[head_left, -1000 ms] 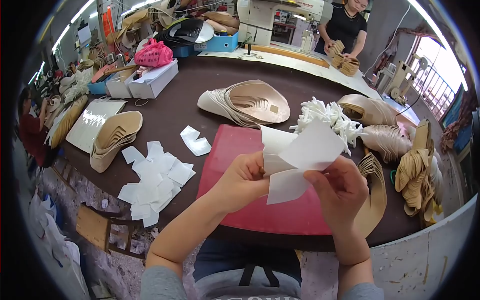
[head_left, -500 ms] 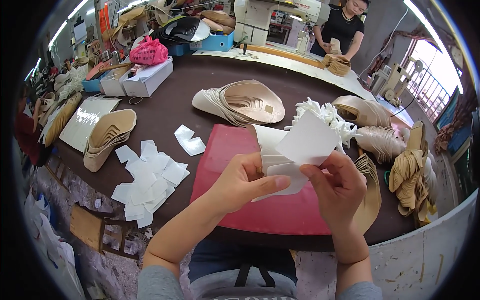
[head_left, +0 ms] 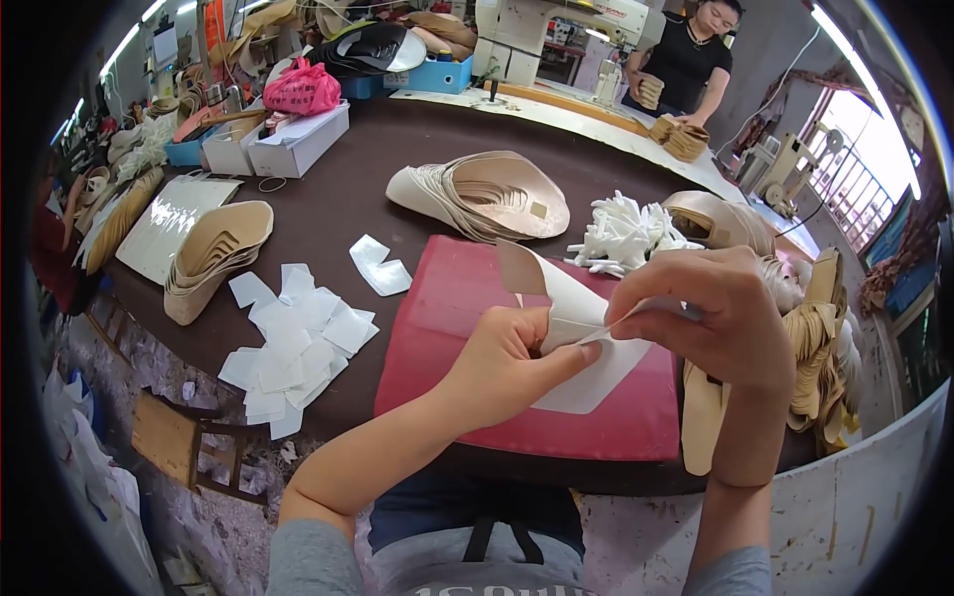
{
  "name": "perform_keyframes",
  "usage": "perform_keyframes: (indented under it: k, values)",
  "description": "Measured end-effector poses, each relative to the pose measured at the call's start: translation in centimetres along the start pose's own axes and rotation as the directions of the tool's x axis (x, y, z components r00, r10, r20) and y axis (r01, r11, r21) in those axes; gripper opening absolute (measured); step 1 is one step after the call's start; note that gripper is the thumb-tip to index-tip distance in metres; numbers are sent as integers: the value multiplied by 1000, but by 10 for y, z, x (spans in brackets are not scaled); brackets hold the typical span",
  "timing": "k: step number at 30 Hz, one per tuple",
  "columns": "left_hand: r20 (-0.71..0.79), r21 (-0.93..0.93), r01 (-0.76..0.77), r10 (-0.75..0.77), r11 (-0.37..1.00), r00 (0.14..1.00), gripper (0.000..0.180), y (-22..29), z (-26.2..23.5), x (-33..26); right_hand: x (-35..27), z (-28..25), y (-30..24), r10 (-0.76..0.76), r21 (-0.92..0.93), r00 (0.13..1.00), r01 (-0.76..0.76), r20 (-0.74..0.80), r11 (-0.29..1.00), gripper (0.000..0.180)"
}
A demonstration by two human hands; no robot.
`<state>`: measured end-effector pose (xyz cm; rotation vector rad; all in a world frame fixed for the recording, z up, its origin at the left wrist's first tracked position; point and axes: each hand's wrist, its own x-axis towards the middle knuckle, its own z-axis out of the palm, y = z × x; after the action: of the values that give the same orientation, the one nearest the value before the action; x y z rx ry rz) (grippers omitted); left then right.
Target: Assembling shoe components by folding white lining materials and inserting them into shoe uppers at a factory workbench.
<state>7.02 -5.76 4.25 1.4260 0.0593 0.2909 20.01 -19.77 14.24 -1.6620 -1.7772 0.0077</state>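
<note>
Over a red mat [head_left: 437, 308], a cream shoe-upper piece [head_left: 561, 288] with a curled flap is held in my left hand [head_left: 497, 368], the thumb lying on top. My right hand [head_left: 725, 313] pinches a white patch [head_left: 661, 306] against the seam of the upper, close to my left thumb tip. Most of the patch is hidden by my right fingers. Left of the mat lies a loose pile of similar white patches [head_left: 298, 343], with a notched white piece [head_left: 378, 266] above it.
Nested shoe uppers [head_left: 487, 194] stand beyond the mat, and another stack [head_left: 214, 258] at the left. White strips [head_left: 631, 233] and tan bundles [head_left: 815, 348] lie right. A co-worker [head_left: 686, 70] handles tan pieces near a sewing machine [head_left: 512, 45]. A wooden stool [head_left: 169, 437] stands lower left.
My right hand has risen and turned over, bringing the white patch from an upright position down to the upper. The upper has tilted, its flap now curling out. The co-worker's hands have moved apart.
</note>
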Motion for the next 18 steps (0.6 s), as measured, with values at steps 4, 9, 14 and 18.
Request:
perform_keyframes:
  k: [4, 9, 14, 18]
  values:
    - [103, 65, 16, -23, 998, 994, 11, 2, -7, 1, 12, -3, -4, 53, -164, 981, -22, 184, 986, 22]
    - [104, 10, 65, -66, 998, 992, 11, -1, -11, -1, 10, 10, 4, 175, -181, 976, -149, 134, 972, 24]
    - [-125, -74, 49, -58, 996, 990, 13, -4, -16, -10, -9, 37, 15, 376, 395, 898, -267, -230, 879, 20]
    - [-168, -62, 20, -30, 998, 985, 13, -5, -19, -13, -37, 62, 19, 590, 638, 807, -446, -15, 627, 20]
